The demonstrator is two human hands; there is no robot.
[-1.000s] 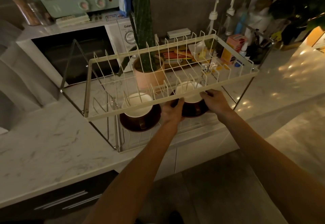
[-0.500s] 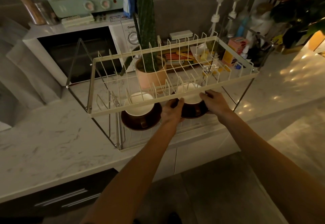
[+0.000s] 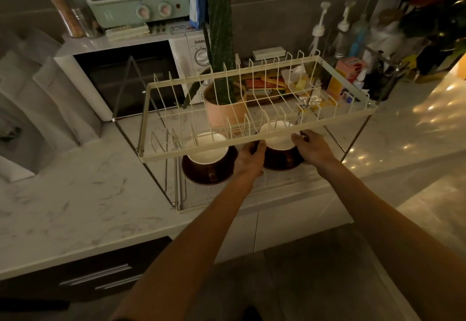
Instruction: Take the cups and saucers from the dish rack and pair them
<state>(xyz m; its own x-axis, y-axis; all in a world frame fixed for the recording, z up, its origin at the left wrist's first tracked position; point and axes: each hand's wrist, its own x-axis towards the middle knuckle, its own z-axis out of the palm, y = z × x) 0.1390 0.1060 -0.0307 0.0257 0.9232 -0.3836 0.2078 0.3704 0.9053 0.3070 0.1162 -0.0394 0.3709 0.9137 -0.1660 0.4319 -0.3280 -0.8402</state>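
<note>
Cream wire rack (image 3: 252, 148), seemingly dark-brown saucers (image 3: 201, 177), white-lined cups (image 3: 208, 148), grey-veined marble counter (image 3: 75, 207).

two cups (image 3: 207, 149) (image 3: 277, 137), two saucers (image 3: 196, 173) (image 3: 280, 163), one dish rack (image 3: 176, 153), two hands (image 3: 251, 160) (image 3: 314, 147)

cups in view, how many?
2. Left cup sits on a dark saucer under the rack's upper tier; right cup sits between left hand and right hand. More may be hidden.

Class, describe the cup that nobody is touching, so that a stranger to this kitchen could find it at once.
Start at the cream wire dish rack on the marble counter and look under its upper shelf. Two white cups sit there on dark saucers. Yours is the left cup; both hands are at the right cup.
</note>
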